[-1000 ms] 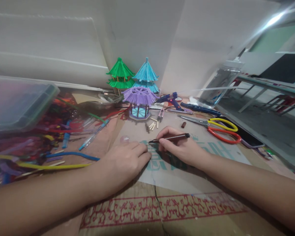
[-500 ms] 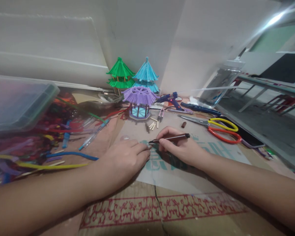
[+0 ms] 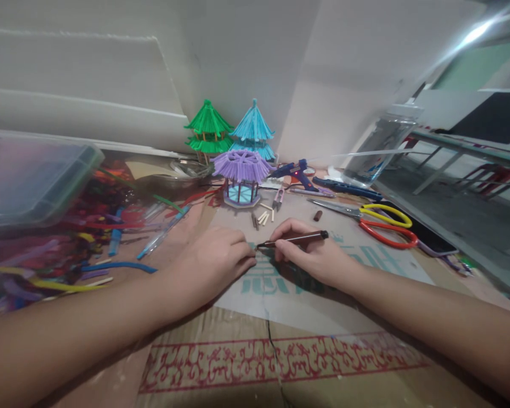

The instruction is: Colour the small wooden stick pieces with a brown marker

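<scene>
My right hand [image 3: 300,249] is closed round a brown marker pen [image 3: 302,238], its tip pointing left. The pen's tip meets the fingertips of my left hand [image 3: 216,263], which are pinched together. Between them sits what looks like a short wooden stick [image 3: 255,249], mostly hidden by the fingers. Both hands rest on a pale printed sheet [image 3: 246,311]. Just beyond them lie several short pale sticks [image 3: 263,217] and a couple of brown ones [image 3: 255,221]. The brown pen cap [image 3: 318,215] lies off to the right.
A purple-roofed model pavilion [image 3: 241,175] stands behind, before a green one [image 3: 208,127] and a blue one [image 3: 253,127]. To the right are a glue gun [image 3: 297,171], scissors [image 3: 365,218], a phone [image 3: 433,241] and a clear bottle [image 3: 378,147]. Pipe cleaners and a plastic box [image 3: 38,181] crowd the left.
My left hand has shifted slightly left and up, uncovering more of the sheet's green print. My right hand and the pen stay almost where they were.
</scene>
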`<state>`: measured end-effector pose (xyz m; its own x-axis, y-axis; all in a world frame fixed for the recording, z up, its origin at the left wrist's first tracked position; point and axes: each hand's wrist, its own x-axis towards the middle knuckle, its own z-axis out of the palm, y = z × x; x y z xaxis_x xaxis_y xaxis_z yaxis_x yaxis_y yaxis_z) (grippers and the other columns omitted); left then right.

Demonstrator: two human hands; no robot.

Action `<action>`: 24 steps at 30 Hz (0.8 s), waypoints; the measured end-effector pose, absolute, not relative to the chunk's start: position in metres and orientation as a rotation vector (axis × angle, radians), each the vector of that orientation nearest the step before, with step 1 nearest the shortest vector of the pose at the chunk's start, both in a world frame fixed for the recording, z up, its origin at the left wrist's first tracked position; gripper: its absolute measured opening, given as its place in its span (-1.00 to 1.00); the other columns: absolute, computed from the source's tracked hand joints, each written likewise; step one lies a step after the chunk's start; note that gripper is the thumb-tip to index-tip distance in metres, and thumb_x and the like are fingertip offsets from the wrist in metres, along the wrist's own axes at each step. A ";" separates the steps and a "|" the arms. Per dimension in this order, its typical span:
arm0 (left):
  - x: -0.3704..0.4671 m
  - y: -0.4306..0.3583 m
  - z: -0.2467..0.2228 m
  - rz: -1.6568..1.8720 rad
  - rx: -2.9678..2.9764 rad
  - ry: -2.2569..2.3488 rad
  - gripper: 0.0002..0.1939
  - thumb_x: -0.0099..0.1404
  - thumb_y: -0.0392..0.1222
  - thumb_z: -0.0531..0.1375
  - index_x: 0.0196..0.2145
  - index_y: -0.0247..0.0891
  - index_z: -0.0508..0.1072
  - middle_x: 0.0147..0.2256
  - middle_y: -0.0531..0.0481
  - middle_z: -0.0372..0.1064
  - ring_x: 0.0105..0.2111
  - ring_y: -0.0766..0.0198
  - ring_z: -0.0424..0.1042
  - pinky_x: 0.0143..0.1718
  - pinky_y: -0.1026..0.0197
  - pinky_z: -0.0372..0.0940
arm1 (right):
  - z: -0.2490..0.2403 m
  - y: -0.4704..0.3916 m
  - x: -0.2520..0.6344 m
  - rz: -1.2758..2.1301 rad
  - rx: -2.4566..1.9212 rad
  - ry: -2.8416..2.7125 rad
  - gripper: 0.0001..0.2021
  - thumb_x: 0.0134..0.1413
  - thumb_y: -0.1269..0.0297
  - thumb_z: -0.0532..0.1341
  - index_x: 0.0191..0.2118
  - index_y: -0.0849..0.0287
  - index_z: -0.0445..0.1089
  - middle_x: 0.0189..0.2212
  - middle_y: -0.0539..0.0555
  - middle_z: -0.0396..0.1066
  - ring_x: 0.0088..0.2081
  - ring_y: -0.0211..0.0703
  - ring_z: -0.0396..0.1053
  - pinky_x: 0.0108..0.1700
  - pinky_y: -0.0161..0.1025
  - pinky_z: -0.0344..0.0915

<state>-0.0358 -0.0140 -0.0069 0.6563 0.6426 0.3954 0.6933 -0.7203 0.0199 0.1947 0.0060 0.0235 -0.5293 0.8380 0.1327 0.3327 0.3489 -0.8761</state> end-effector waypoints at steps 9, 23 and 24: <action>-0.036 -0.014 -0.004 -0.555 -2.691 -1.165 -0.74 0.46 -0.14 0.18 -0.40 -0.25 0.49 -0.42 0.00 0.42 -0.36 0.15 0.39 -0.30 0.10 0.18 | 0.022 0.007 0.197 1.076 -1.023 -2.035 -0.93 0.22 0.29 0.19 -0.22 0.16 0.36 -0.45 -0.01 0.44 -0.42 -0.24 0.40 -0.34 -0.26 0.33; -0.035 -0.019 -0.006 -0.447 -2.635 -1.010 -0.77 0.48 -0.23 0.13 -0.37 -0.24 0.43 -0.40 -0.01 0.36 -0.37 0.12 0.33 -0.33 0.07 0.17 | 0.022 0.007 0.196 1.016 -1.050 -2.037 -0.98 0.21 0.34 0.18 -0.26 0.15 0.34 -0.48 -0.03 0.44 -0.43 -0.25 0.41 -0.34 -0.28 0.32; -0.035 -0.019 -0.006 -0.449 -2.635 -1.011 -0.78 0.48 -0.23 0.13 -0.37 -0.24 0.44 -0.40 -0.01 0.36 -0.37 0.12 0.33 -0.32 0.06 0.17 | 0.021 0.007 0.196 1.009 -1.050 -2.040 -0.98 0.21 0.34 0.18 -0.26 0.15 0.34 -0.48 -0.03 0.44 -0.43 -0.25 0.41 -0.34 -0.27 0.33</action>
<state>-0.0349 -0.0191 -0.0065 0.7064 0.5952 0.3829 0.6833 -0.7146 -0.1497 0.1959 0.0071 0.0215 -0.4882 0.8543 0.1784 0.3766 0.3906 -0.8400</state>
